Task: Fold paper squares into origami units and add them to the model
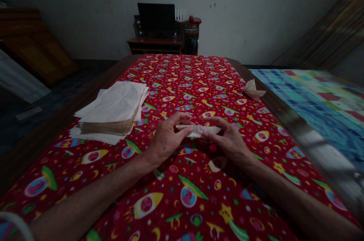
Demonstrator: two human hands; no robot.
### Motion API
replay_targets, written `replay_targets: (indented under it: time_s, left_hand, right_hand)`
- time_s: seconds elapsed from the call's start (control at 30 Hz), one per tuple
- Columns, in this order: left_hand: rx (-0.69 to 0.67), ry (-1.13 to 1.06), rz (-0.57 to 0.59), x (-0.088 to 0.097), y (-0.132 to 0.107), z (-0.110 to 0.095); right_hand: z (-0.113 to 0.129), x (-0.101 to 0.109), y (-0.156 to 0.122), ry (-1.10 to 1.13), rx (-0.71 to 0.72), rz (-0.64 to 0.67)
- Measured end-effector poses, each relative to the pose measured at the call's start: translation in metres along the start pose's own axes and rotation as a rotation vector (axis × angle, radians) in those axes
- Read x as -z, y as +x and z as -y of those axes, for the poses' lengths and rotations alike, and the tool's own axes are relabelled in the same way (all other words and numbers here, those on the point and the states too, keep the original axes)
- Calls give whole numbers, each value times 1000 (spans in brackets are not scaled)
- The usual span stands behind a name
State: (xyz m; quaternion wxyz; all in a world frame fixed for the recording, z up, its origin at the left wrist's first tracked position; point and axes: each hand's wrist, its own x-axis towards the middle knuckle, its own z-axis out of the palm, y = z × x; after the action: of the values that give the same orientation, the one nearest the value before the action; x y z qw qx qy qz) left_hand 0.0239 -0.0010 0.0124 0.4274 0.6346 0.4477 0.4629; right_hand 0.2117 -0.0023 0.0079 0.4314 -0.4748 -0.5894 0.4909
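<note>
Both hands meet above the middle of the red rocket-print cloth (182,77). My left hand (167,140) and my right hand (229,140) pinch opposite ends of a narrow folded white paper (198,131), which bends and creases at its centre. To the left of my left hand lies a loose stack of white paper sheets (113,102), with a tan-edged layer showing along its near side. A small folded paper piece (252,90) rests at the far right edge of the cloth, beyond my right hand.
The cloth covers a dark wooden table (68,115). A multicoloured checked quilt (315,108) lies to the right. Beyond the table stands a low wooden stand (153,45) holding a black monitor (156,20), speakers and a red telephone (195,20). A wooden cabinet (34,45) stands at left.
</note>
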Motion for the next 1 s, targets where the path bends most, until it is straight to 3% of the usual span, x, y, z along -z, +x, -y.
replay_targets:
  time_s: [0.17, 0.33, 0.6, 0.83, 1.0]
  left_hand:
    - [151, -213, 91, 0, 1, -6]
    - [250, -159, 142, 2, 2, -8]
    - [159, -79, 99, 3, 2, -2]
    - [-29, 74, 140, 3, -5, -3]
    - [-22, 98, 164, 2, -6, -1]
  right_hand:
    - [1, 0, -2, -55, 44, 0]
    - [0, -3, -5, -98, 70, 7]
    - [0, 4, -9, -291, 269, 99]
    - [2, 15, -7, -422, 252, 289]
    - [10, 18, -11, -600, 301, 385]
